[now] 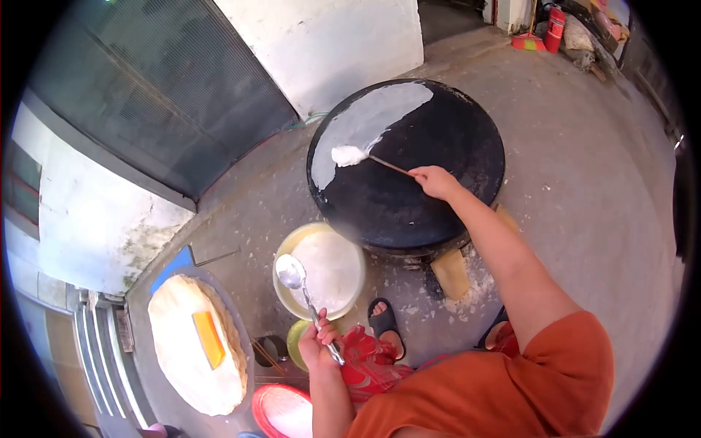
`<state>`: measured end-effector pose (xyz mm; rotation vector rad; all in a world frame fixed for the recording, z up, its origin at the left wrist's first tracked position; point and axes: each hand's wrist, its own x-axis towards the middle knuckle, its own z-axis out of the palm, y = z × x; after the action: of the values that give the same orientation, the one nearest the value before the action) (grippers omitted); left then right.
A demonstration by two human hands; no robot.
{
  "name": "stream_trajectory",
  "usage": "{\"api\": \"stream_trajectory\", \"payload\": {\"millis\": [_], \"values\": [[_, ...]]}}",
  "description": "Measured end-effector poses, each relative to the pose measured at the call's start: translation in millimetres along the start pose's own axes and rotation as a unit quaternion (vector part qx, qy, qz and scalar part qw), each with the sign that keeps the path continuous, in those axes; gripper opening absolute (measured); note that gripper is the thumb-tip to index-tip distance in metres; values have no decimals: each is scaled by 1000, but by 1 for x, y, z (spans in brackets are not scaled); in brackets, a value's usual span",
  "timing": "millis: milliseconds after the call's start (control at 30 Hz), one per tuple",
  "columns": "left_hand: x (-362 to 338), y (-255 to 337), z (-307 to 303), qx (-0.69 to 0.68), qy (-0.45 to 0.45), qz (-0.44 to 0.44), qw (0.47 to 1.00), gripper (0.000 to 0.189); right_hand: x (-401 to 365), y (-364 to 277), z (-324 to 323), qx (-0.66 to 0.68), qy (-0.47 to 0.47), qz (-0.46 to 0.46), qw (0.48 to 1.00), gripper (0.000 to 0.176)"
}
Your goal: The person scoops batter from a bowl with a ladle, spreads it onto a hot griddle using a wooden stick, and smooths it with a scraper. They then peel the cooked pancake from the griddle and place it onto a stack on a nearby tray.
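Observation:
My right hand [436,182] is closed round the thin handle of a batter spreader [391,165], whose head is coated in white batter. That head rests over the left part of a large round black griddle [431,197]. A broad curved band of pale batter [372,117] covers the griddle's far left side. Lower down, my left hand [320,343] grips a shiny metal ladle [291,271] by its long handle. The ladle's bowl is above the left part of a wide tub of white batter [332,266].
To the left, a tall stack of thin flatbreads [182,343] carries an orange-yellow scraper [209,339]. A red basin [285,409], a green bowl [296,343] and a dark pot with chopsticks [270,352] sit near my left arm. A fire extinguisher [555,31] stands far right.

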<state>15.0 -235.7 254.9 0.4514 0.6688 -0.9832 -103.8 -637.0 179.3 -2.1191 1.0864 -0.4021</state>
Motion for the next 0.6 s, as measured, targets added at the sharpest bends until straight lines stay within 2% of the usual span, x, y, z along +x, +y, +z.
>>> {"api": "stream_trajectory", "payload": {"millis": [67,133,200,267,333,367,433,500,533,600], "values": [[-2,-1,0,0,4,4,1000,29,-9,-9,-13,-30,-44,-48,997,25],[-3,-3,3,1,0,9,1000,29,-18,-7,-44,23,-107,-35,993,25],[-2,-2,5,-3,-5,8,1000,29,-21,-2,-45,29,-78,-3,996,25],[-4,-5,3,-6,-3,5,1000,29,-23,0,-21,18,16,58,998,25],[-2,-4,3,-4,-13,5,1000,29,-26,-12,6,-9,-28,-22,999,25],[0,-2,0,-4,-24,-3,1000,30,-31,-23,5,-20,-44,-16,999,25],[-3,-4,2,-5,-22,-2,1000,30,-47,-40,-16,-34,-61,-10,998,25],[-3,-2,-1,-10,-28,-10,1000,30,-55,-31,-38,-73,-75,-75,992,26],[-2,-2,-1,-12,-30,-11,999,30,-57,-26,-43,-75,-74,-76,992,26],[-4,-3,-3,2,-27,-2,1000,30,-68,-13,-47,-12,22,18,1000,26]]}}
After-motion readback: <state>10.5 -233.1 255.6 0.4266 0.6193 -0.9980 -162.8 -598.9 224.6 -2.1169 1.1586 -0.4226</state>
